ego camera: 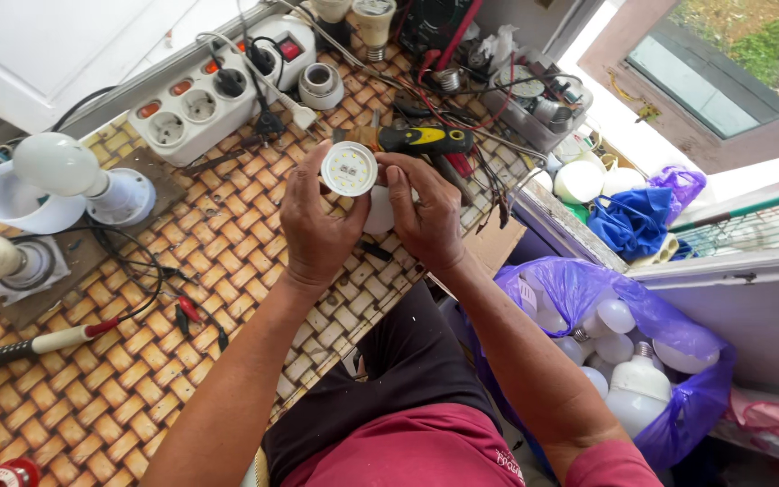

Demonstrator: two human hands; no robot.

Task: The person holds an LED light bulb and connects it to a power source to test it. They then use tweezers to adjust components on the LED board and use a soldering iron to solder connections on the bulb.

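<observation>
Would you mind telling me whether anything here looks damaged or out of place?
The bulb held by the left hand and right hand has no dome, so its LED board is bare. A loose white dome lies upturned at the table's left edge.

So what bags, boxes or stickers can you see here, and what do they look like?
Purple plastic bag: lower right beside the table, open, full of white bulbs.
White label: small tag on that bag's left side; print too small to tell.
Blue plastic bag: on the window ledge, crumpled.
Small purple bag: just behind the blue one.
Pink bag: far right edge, crumpled.
No screens.
</observation>
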